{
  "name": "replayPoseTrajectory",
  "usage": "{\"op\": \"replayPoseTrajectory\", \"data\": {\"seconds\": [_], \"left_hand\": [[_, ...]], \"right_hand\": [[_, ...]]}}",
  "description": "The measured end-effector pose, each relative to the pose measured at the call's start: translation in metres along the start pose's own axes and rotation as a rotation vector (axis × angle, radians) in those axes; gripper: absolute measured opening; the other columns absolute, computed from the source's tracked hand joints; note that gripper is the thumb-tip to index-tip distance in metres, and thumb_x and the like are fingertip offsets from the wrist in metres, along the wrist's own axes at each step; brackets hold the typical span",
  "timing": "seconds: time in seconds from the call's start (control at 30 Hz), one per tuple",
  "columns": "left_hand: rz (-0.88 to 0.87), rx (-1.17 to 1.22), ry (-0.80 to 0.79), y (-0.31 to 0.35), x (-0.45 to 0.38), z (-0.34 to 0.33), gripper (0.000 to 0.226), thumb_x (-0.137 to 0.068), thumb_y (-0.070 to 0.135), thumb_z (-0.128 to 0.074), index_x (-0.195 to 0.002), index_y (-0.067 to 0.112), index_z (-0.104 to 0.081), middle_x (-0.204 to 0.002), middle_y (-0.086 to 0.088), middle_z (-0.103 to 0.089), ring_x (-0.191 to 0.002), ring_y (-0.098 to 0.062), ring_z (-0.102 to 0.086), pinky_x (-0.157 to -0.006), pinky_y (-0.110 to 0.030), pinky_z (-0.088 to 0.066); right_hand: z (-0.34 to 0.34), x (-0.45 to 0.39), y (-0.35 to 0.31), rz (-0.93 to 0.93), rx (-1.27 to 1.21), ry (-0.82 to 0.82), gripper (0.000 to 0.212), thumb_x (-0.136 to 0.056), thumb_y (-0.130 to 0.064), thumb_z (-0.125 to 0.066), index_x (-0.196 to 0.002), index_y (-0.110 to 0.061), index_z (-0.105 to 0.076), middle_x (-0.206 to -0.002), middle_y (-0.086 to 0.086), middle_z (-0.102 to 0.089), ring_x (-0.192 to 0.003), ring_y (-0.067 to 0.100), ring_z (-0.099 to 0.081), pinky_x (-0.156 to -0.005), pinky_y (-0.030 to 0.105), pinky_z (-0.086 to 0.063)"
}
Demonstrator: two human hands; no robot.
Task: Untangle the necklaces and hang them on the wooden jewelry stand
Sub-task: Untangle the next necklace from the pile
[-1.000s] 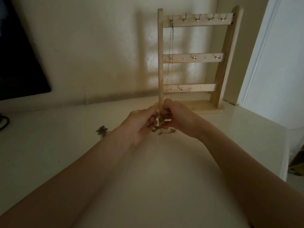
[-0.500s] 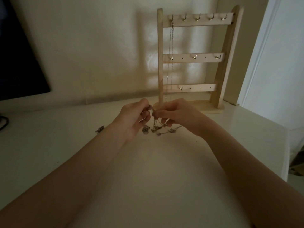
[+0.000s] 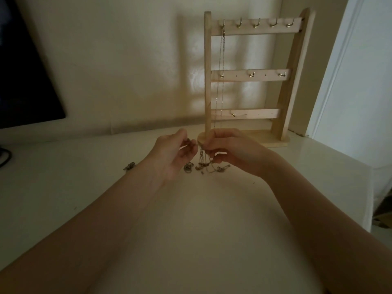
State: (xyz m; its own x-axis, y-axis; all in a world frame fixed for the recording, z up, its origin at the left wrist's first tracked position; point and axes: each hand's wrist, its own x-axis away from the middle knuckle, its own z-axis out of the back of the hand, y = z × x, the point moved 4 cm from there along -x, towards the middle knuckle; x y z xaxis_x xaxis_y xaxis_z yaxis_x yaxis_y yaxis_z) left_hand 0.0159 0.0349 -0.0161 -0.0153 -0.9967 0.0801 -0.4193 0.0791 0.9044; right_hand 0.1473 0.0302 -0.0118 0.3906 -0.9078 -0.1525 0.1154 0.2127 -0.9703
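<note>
Both hands, left [image 3: 174,153] and right [image 3: 229,151], pinch the tangled metal chain necklaces [image 3: 203,164] before the wooden jewelry stand [image 3: 284,81]; recommend teasing strands apart slowly, never tugging.

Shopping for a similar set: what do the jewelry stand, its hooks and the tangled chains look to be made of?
The pale wooden jewelry stand looks like unpainted light wood, matte, with faint grain. Its small gold-coloured hooks glint, so probably brass-toned metal. The tangled thin chain necklaces pinched by both hands look like dull, fine-linked metal; the dim light hides their exact tone.
</note>
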Motion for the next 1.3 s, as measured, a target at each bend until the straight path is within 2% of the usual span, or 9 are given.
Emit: {"op": "replayPoseTrajectory", "data": {"seconds": [0.1, 0.3, 0.43, 0.57, 0.77, 1.0, 1.1, 1.2, 1.3], "left_hand": [[0.006, -0.123, -0.013, -0.005, 0.0, -0.003, 0.02, -0.088, -0.004, -0.043, -0.07, 0.005, -0.046, -0.069, -0.009, -0.048, -0.057, -0.014, -0.049, -0.049, -0.016, -0.049], [-0.074, -0.104, 0.024, 0.0, -0.001, -0.002, 0.013, -0.087, -0.005, -0.047, -0.078, 0.004, -0.048, -0.072, -0.008, -0.051, -0.065, -0.014, -0.057, -0.061, -0.019, -0.055], [-0.146, -0.068, 0.032, 0.002, 0.0, -0.002, 0.012, -0.087, -0.004, -0.051, -0.096, 0.002, -0.046, -0.072, -0.006, -0.051, -0.063, -0.013, -0.057, -0.056, -0.016, -0.052], [-0.168, -0.085, -0.013, 0.001, 0.003, -0.007, 0.016, -0.088, -0.003, -0.05, -0.101, 0.003, -0.045, -0.07, -0.007, -0.053, -0.063, -0.013, -0.054, -0.051, -0.014, -0.048], [-0.182, -0.171, -0.1, 0.004, 0.008, -0.011, 0.012, -0.088, -0.002, -0.046, -0.082, 0.008, -0.047, -0.063, -0.003, -0.05, -0.056, -0.01, -0.046, -0.045, -0.014, -0.041], [-0.192, -0.786, -0.19, -0.007, 0.009, -0.01, 0.027, -0.091, 0.012, -0.047, -0.074, 0.014, -0.067, -0.055, 0.003, -0.05, -0.053, -0.013, -0.045, -0.062, -0.031, -0.037], [-0.155, -0.716, -0.142, -0.008, 0.009, -0.007, 0.024, -0.089, 0.01, -0.05, -0.073, 0.014, -0.067, -0.064, 0.0, -0.063, -0.059, -0.015, -0.058, -0.068, -0.033, -0.042], [0.007, -0.441, -0.179, -0.011, 0.01, -0.008, 0.014, -0.088, 0.008, -0.054, -0.087, 0.005, -0.068, -0.085, -0.008, -0.07, -0.068, -0.013, -0.067, -0.062, -0.021, -0.052], [0.078, -0.263, -0.207, -0.01, 0.012, -0.011, 0.014, -0.087, 0.011, -0.059, -0.089, 0.002, -0.069, -0.085, -0.009, -0.071, -0.067, -0.012, -0.066, -0.056, -0.017, -0.053]], "right_hand": [[0.002, 0.001, -0.002, -0.005, -0.086, 0.027, 0.023, -0.085, 0.001, -0.054, -0.064, -0.009, -0.051, -0.073, 0.006, -0.05, -0.063, 0.012, -0.048, -0.061, 0.026, -0.038], [0.007, -0.001, 0.0, -0.04, -0.081, 0.082, 0.024, -0.083, 0.003, -0.051, -0.062, -0.009, -0.051, -0.063, 0.002, -0.05, -0.061, 0.013, -0.047, -0.057, 0.026, -0.038], [0.006, -0.001, 0.002, -0.078, -0.09, 0.102, 0.023, -0.081, 0.003, -0.05, -0.062, -0.01, -0.048, -0.065, 0.003, -0.047, -0.06, 0.013, -0.044, -0.057, 0.026, -0.037], [0.007, 0.001, 0.005, -0.125, -0.136, 0.081, 0.017, -0.08, -0.001, -0.048, -0.067, -0.011, -0.049, -0.067, 0.002, -0.046, -0.062, 0.013, -0.043, -0.063, 0.027, -0.038], [0.012, -0.001, 0.007, -0.128, -0.271, 0.138, 0.026, -0.081, -0.001, -0.046, -0.059, -0.013, -0.052, -0.064, 0.002, -0.05, -0.06, 0.014, -0.042, -0.06, 0.025, -0.035], [0.014, -0.002, 0.005, -0.047, -0.209, 0.235, 0.028, -0.082, 0.001, -0.044, -0.058, -0.011, -0.052, -0.065, 0.005, -0.05, -0.06, 0.014, -0.042, -0.058, 0.026, -0.035], [0.014, -0.002, 0.004, -0.033, -0.135, 0.233, 0.03, -0.083, -0.001, -0.046, -0.057, -0.012, -0.054, -0.061, 0.002, -0.05, -0.059, 0.014, -0.043, -0.056, 0.025, -0.035], [0.013, -0.001, 0.003, -0.022, -0.094, 0.18, 0.028, -0.085, -0.003, -0.049, -0.059, -0.012, -0.055, -0.061, 0.001, -0.049, -0.058, 0.012, -0.045, -0.054, 0.024, -0.036], [0.011, 0.0, 0.001, -0.016, -0.041, 0.154, 0.026, -0.086, -0.004, -0.05, -0.06, -0.01, -0.054, -0.062, 0.001, -0.048, -0.058, 0.011, -0.044, -0.053, 0.022, -0.036]]}}
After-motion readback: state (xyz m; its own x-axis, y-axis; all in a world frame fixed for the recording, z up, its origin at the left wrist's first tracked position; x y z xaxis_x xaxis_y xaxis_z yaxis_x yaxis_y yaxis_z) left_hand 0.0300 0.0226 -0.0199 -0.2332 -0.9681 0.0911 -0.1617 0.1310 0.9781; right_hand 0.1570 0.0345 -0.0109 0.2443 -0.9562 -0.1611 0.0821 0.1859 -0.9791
